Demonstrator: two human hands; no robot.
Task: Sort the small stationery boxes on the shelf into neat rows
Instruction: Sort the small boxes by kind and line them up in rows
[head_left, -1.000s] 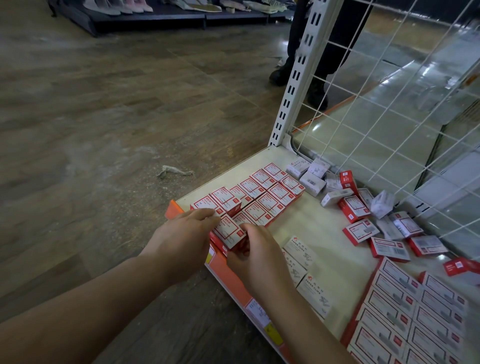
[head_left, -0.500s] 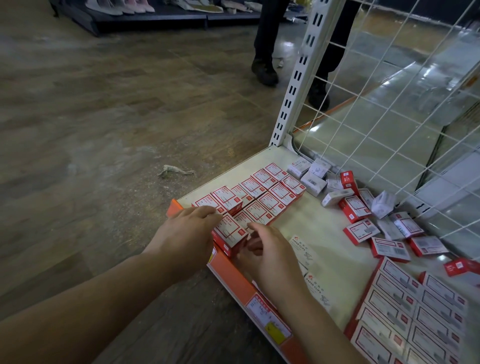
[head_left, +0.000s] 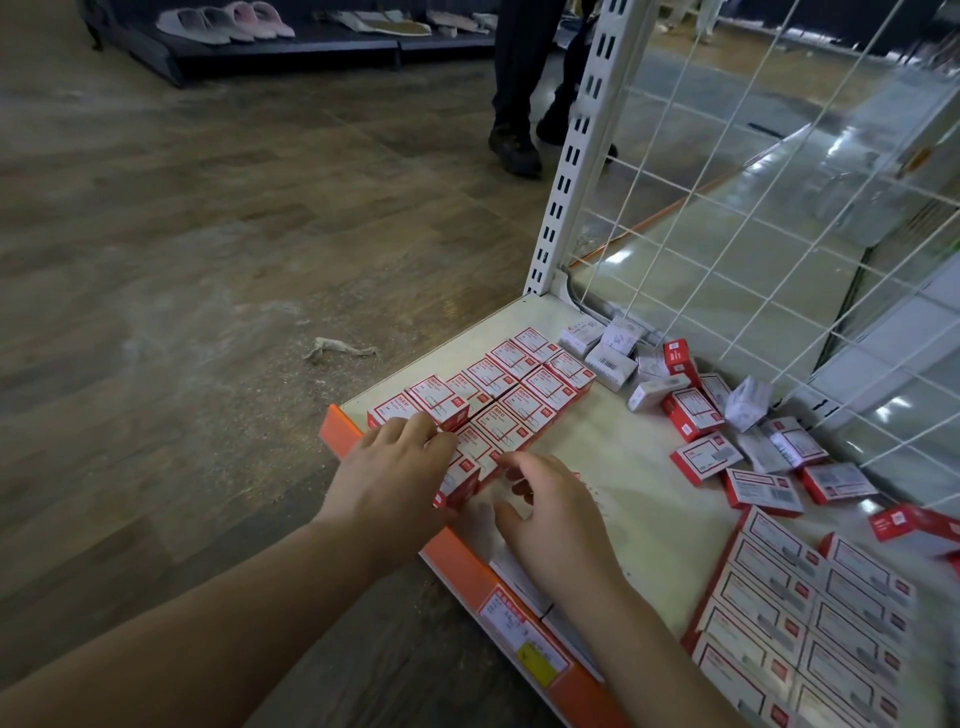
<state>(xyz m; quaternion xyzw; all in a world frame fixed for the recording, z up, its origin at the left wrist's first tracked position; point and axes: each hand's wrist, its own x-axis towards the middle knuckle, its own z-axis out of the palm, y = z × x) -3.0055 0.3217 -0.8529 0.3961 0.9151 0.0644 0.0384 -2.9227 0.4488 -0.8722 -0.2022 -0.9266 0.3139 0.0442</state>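
Two hands hide the near end of the rows of red-and-white stationery boxes (head_left: 519, 387) at the shelf's (head_left: 634, 467) front-left corner. Left hand (head_left: 387, 480) lies over a front box (head_left: 462, 480), fingers bent against it; whether it grips is unclear. Right hand (head_left: 553, 512) hovers beside, fingers loosely curled, holding nothing. Loose boxes (head_left: 758, 441) lie jumbled by the wire grid (head_left: 779, 208), too overlapped to count.

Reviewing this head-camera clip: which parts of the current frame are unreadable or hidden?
- Print on the red and white boxes: too small and blurred.
- Box beneath the left hand: partly covered.
- Fingertips of the right hand: blurred; contact unclear.
- Neat block at right: cut off by the frame edge.
- Bystander: only the legs are in frame.
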